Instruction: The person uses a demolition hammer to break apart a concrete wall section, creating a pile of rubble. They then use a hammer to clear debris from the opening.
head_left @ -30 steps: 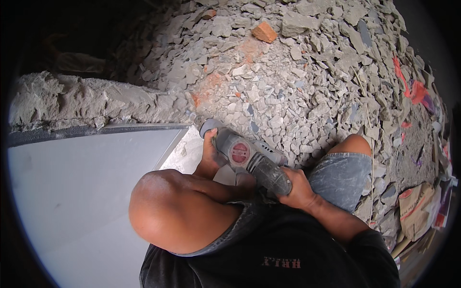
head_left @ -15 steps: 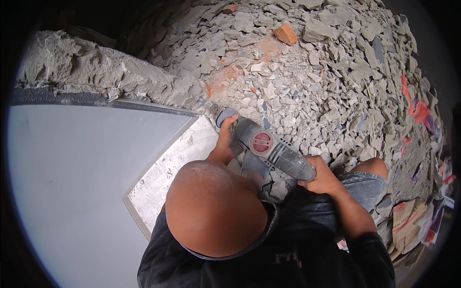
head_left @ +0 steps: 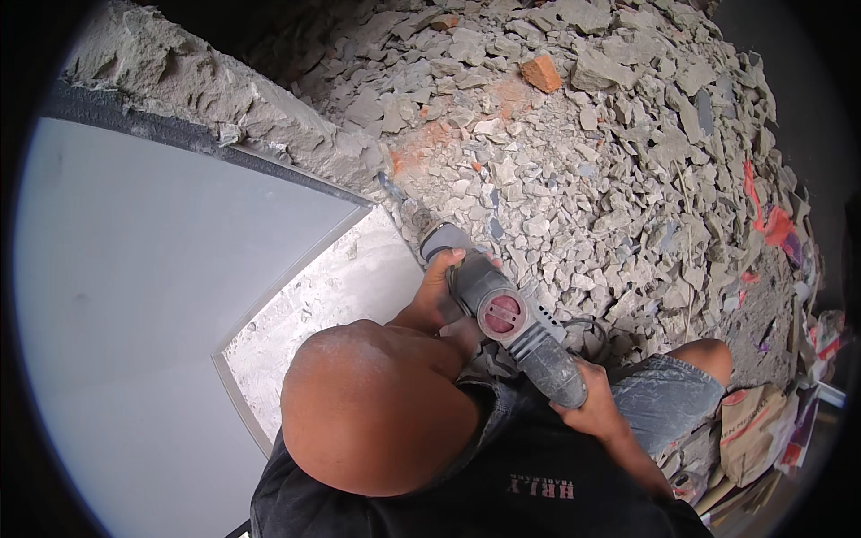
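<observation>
Both my hands hold a dusty grey rotary hammer (head_left: 470, 285) with a round red dial on its upper side. My left hand (head_left: 439, 291) is wrapped round its front part, thumb on top. Round the rear handle my right hand (head_left: 587, 399) is closed. The tool slants from near right to far left, its front pointing at the rubble beside the corner of a broken masonry edge (head_left: 260, 112). Dust and the tool's nose hide where a bit meets the debris. My bent knee covers part of my left forearm.
Broken grey rubble (head_left: 574, 206) spreads across the far and right side, with an orange brick piece (head_left: 542, 73) on it. A smooth pale panel (head_left: 170, 287) fills the left, bordered by a white dusty strip (head_left: 314, 287). A torn paper bag (head_left: 753, 435) and red plastic scraps (head_left: 778, 226) lie at right.
The rotary hammer has come back nearer to me and away from the masonry corner, and now points more steeply away. Both hands keep their grip. The view has turned slightly.
</observation>
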Demonstrator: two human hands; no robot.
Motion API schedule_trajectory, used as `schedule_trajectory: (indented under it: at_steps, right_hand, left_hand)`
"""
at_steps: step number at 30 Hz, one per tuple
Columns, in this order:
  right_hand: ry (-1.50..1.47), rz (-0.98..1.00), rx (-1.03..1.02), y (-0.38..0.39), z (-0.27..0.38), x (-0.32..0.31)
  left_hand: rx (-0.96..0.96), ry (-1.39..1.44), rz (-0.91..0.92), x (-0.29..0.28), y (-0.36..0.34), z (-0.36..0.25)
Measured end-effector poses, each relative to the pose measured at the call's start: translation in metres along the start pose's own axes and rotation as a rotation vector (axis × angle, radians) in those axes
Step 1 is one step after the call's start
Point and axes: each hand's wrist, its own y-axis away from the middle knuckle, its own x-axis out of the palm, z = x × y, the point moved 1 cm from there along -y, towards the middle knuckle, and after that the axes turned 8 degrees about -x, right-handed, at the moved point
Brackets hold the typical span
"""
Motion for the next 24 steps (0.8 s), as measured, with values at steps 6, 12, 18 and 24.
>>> schedule_trajectory:
  at_steps: [6,12,18,24]
  right_hand:
    - [0.360,0.078,-0.132,0.035,-0.004,-0.003]
    - [0.398,0.136,-0.211,0.046,0.008,-0.006]
    - [0.394,0.145,-0.196,0.049,-0.001,0.003]
    - [0.482,0.080,-0.338,0.031,0.011,0.023]
  left_hand:
    - [0.071,-0.049,0.115,-0.002,0.010,0.015]
    - [0.133,-0.051,0.213,0.015,0.030,0.021]
    - [0.079,0.013,0.108,0.020,0.048,0.024]
    - [0.168,-0.015,0.160,-0.012,0.039,0.014]
